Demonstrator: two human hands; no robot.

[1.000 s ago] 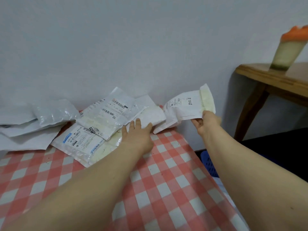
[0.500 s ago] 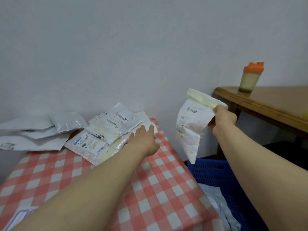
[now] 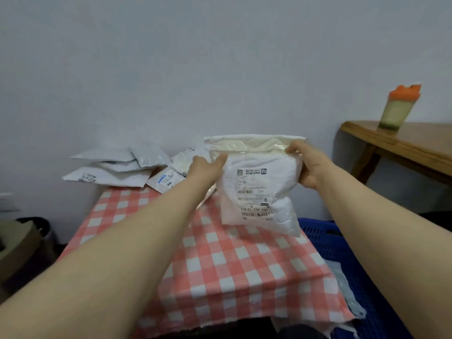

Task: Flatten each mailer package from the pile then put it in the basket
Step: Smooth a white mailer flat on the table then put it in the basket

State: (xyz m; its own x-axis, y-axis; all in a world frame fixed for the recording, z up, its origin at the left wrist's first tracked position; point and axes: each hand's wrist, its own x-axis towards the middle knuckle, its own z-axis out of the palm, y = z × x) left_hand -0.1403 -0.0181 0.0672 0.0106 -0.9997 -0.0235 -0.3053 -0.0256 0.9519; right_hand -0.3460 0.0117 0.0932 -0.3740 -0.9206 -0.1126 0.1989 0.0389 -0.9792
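nearest, one red-and-white checked table (image 3: 220, 270); to its right, one blue basket (image 3: 325, 232) with one pale mailer (image 3: 343, 287) lying inside. above the table's far right part, one white padded mailer (image 3: 259, 192) held up in the air, label facing here. pinched at its upper left edge by the left hand (image 3: 205, 167), gripped at its upper right corner by the right hand (image 3: 309, 167), fingers closed on it. behind, a pile (image 3: 117, 167) of about six overlapping mailers. farthest right, one wooden table (image 3: 411, 145) bearing one orange-lidded bottle (image 3: 398, 106).
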